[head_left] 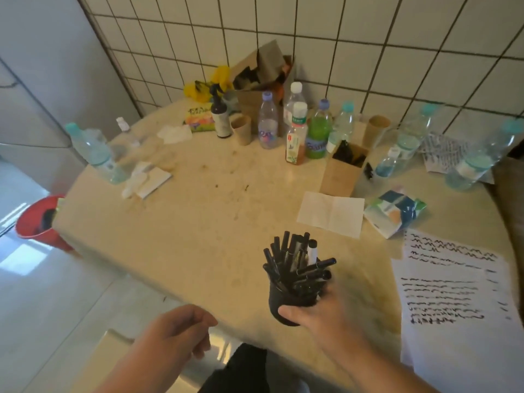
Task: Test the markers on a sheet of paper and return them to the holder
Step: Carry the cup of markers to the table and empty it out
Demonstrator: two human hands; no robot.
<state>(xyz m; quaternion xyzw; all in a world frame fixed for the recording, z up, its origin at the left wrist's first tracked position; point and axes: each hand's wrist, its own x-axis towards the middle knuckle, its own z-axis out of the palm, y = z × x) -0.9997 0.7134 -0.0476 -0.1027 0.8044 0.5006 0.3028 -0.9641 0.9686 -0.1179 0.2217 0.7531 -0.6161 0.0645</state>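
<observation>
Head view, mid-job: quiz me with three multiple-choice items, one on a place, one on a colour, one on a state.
1. Where is the white sheet of paper covered in black marker scribbles?
A. at the table's right edge
B. on the floor
C. under the red bucket

2. What colour is the round pen holder crammed with black markers?
A. white
B. black
C. green

3. What is the left hand doing?
A. gripping a marker
B. pressing the paper
C. holding nothing, fingers loosely curled

Answers: 1 A, the sheet lies at the right of the beige table. 2 B, the cup in the right hand is black. 3 C, nothing sits in its fingers.
</observation>
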